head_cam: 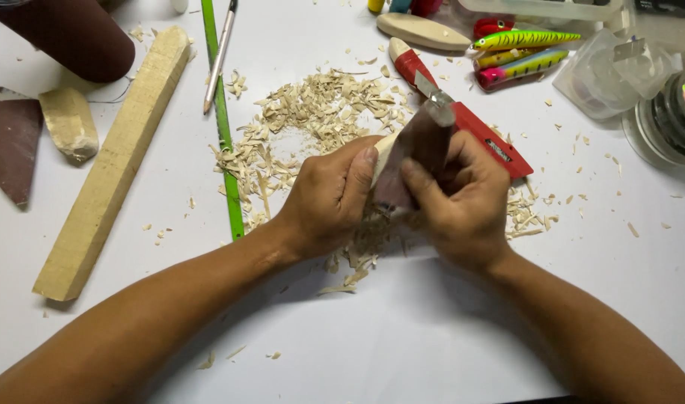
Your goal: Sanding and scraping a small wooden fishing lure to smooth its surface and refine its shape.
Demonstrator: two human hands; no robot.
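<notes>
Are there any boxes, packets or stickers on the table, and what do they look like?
Clear plastic packet: far right, beside the painted fishing lures, see-through and crumpled.
Clear plastic box: top edge, right of middle, long and see-through.
Round clear tub: right edge, see-through with dark contents.
Small label: on the red knife just beyond the right hand, a pale strip; too small to tell more.
No signs or screens.
</notes>
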